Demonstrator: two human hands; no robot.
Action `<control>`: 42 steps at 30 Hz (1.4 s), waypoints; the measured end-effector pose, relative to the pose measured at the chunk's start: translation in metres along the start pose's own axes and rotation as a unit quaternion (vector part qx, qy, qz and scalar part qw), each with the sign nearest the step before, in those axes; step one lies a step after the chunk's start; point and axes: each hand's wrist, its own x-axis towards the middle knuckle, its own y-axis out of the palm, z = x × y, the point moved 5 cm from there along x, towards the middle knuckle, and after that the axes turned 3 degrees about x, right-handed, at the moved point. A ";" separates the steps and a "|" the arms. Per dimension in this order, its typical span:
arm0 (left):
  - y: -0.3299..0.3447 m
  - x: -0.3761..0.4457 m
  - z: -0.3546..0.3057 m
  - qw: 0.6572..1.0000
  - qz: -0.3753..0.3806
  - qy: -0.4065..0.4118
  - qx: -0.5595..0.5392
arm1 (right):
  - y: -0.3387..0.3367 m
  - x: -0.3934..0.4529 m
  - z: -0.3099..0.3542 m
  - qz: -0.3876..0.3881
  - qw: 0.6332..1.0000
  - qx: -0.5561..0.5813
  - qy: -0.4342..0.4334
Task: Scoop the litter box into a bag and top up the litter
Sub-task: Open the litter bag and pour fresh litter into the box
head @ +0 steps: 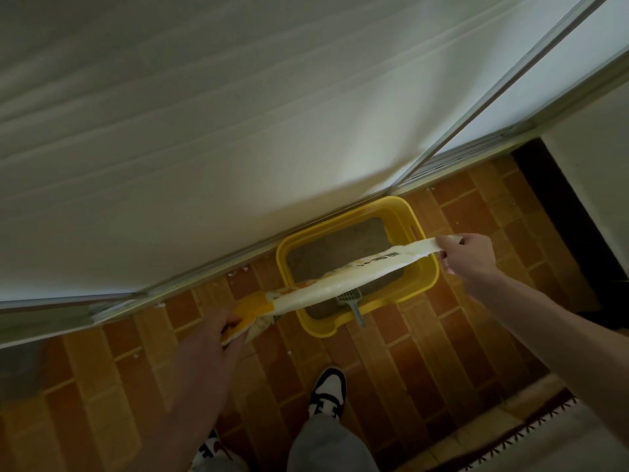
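A yellow litter box [418, 291] holding grey-brown litter [337, 250] sits on the brick-pattern floor against the sliding door. A grey scoop [352, 301] leans inside its near rim, handle sticking out over the edge. Above the box I hold a white and yellow litter bag [326, 284] stretched flat between both hands, seen edge-on. My left hand [218, 332] grips its yellow end at the lower left. My right hand [469, 253] grips the white end at the upper right.
The sliding door's metal track [211, 270] runs diagonally behind the box. A dark opening [558, 216] lies at the right. A patterned rug edge [531, 434] shows at lower right. My shoe [328, 391] stands just before the box.
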 end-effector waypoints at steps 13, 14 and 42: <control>0.012 0.003 -0.005 0.999 0.023 -0.010 -0.027 | -0.009 0.001 -0.018 -0.002 0.999 -0.017 0.028; 0.011 0.002 -0.004 0.999 0.022 -0.013 -0.030 | -0.007 0.002 -0.016 -0.003 1.000 -0.018 0.022; -0.055 0.011 0.037 0.994 -0.093 -0.039 -0.030 | 0.065 -0.012 0.033 0.075 0.994 0.078 0.029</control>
